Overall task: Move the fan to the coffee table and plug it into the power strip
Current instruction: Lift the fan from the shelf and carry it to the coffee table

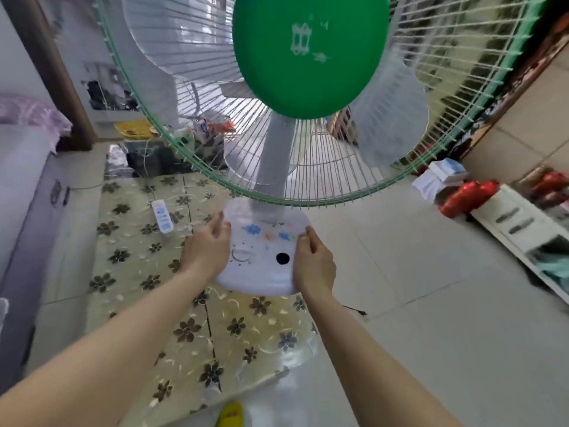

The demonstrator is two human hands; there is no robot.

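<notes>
A white table fan [308, 57] with a green hub and green-rimmed wire cage fills the upper view. Its round white base [261, 266], with a dial, a black hole and flower stickers, hangs over the right edge of the coffee table [138, 272], which has a beige flowered cover. My left hand [206, 251] grips the base's left side and my right hand [314, 263] grips its right side. A white power strip [162, 216] lies on the table to the left of the base, its cord running away toward the back. The fan's plug is not visible.
A grey sofa [21, 192] stands to the left of the table. Clutter and a yellow bag [135, 129] sit beyond the table's far end. Red balloons [468, 195] and white furniture [517, 223] are at the right. Tiled floor [415, 303] lies to the right. A yellow slipper [230, 415] is near my feet.
</notes>
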